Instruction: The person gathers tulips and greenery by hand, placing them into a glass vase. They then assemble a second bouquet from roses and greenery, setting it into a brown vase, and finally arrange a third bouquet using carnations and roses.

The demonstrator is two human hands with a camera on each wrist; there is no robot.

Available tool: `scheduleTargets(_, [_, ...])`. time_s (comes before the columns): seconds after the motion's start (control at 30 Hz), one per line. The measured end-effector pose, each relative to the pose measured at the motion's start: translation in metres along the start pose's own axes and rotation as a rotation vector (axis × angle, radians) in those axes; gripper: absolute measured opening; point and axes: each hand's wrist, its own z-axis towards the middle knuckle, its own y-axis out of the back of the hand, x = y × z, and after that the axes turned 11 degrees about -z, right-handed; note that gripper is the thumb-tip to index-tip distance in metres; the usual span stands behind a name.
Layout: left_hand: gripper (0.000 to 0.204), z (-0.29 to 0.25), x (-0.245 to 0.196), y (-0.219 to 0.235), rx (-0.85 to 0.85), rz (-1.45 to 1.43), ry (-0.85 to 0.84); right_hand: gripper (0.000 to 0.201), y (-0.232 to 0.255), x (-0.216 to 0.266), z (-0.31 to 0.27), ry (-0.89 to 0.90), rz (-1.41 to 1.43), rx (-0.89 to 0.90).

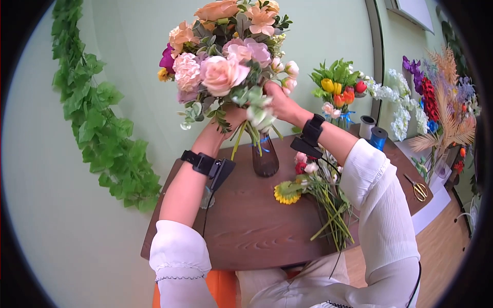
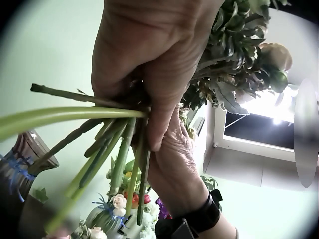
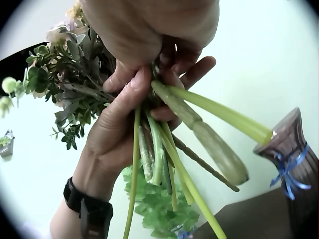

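A large bouquet of pink, peach and purple flowers (image 1: 224,76) is held up above the table, its stems (image 1: 252,134) fanning out below. The left hand (image 1: 233,117) grips the stem bundle from the left, and in the right wrist view its thumb and fingers (image 3: 130,97) wrap round the stems. At the right side of the bouquet, the right hand (image 1: 281,102) has its fingers curled at the top of the stems, beside the left hand (image 2: 149,55). Behind the stems, a dark glass vase (image 1: 265,163) with a blue ribbon stands on the table.
Loose flowers with long stems (image 1: 331,208) and a sunflower (image 1: 287,193) lie on the table (image 1: 246,226). Toward the right are a tulip arrangement (image 1: 337,90), ribbon spools (image 1: 378,137) and gold-handled scissors (image 1: 419,191). Green vines (image 1: 97,113) hang on the left wall.
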Motion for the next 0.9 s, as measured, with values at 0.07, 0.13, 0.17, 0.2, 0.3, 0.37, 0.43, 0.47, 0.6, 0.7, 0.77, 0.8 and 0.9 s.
scheduleTargets(0.07, [0.028, 0.028, 0.019, 0.021, -0.127, 0.137, 0.051, 0.04, 0.004, -0.019, 0.022, 0.036, 0.123, -0.046])
scheduleTargets(0.13, [0.027, 0.034, 0.009, 0.021, -0.033, -0.078, -0.033, 0.042, 0.011, -0.033, 0.04, 0.163, 0.271, 0.03])
scheduleTargets(0.17, [0.027, 0.05, 0.022, 0.034, -0.053, 0.141, -0.062, 0.044, 0.012, -0.051, 0.057, 0.228, 0.264, 0.018])
scheduleTargets(0.2, [0.028, 0.067, 0.037, 0.048, -0.075, 0.359, -0.09, 0.044, 0.018, -0.045, 0.057, 0.231, 0.259, 0.016])
scheduleTargets(0.3, [0.041, 0.081, 0.048, 0.058, -0.228, 0.455, -0.33, 0.046, 0.046, 0.005, 0.049, -0.112, -0.161, 0.083])
scheduleTargets(0.37, [0.04, 0.09, 0.055, 0.065, -0.242, 0.402, -0.304, 0.049, 0.046, -0.022, 0.063, 0.002, -0.018, 0.068])
scheduleTargets(0.43, [0.039, 0.097, 0.064, 0.069, -0.257, 0.344, -0.273, 0.063, 0.045, -0.05, 0.076, 0.053, 0.157, 0.089])
scheduleTargets(0.47, [0.039, 0.1, 0.068, 0.071, -0.263, 0.315, -0.256, 0.063, 0.045, -0.063, 0.076, 0.048, 0.157, 0.088])
scheduleTargets(0.6, [0.037, 0.105, 0.084, 0.077, -0.295, 0.218, -0.178, 0.092, 0.03, -0.091, 0.071, 0.098, 0.19, 0.167])
scheduleTargets(0.7, [0.036, 0.101, 0.095, 0.081, -0.323, 0.15, -0.108, 0.097, 0.018, -0.097, 0.067, 0.169, 0.038, 0.127])
scheduleTargets(0.77, [0.036, 0.098, 0.101, 0.082, -0.343, 0.102, -0.066, 0.098, 0.014, -0.101, 0.064, 0.149, 0.087, 0.14])
scheduleTargets(0.8, [0.036, 0.097, 0.103, 0.083, -0.353, 0.078, -0.047, 0.099, 0.011, -0.101, 0.062, 0.134, 0.127, 0.152])
scheduleTargets(0.9, [0.037, 0.094, 0.103, 0.086, -0.337, 0.009, -0.005, 0.079, 0.005, -0.103, 0.055, 0.085, 0.005, 0.108])
